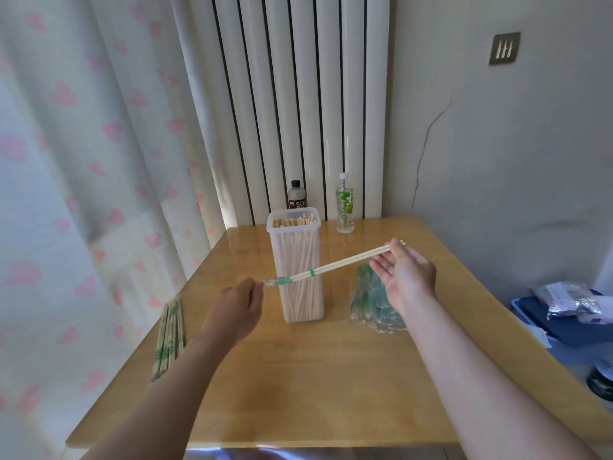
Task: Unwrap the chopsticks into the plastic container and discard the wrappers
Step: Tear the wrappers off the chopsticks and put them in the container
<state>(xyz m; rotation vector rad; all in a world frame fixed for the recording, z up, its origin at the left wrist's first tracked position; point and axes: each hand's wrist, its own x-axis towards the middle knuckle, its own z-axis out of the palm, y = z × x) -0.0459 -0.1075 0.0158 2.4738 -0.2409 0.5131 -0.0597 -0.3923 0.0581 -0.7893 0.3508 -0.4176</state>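
Wooden wrapped pairs (pixel 169 336) lie along the worktop's (pixel 298 393) left edge. The left hand (pixel 237 310) pinches the green wrapper (pixel 278 281), which is partly off the chopsticks (pixel 348 260) crossing in front of the plastic container (pixel 297 267) mid-worktop. The right hand (pixel 404 273) pinches their far end above the discarded wrappers (pixel 374 300).

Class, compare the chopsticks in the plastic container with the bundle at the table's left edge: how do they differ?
The container's chopsticks stand upright; the bundle lies flat. The bundle carries green-printed wrappers; the container's chopsticks carry none. Both are pale wood.
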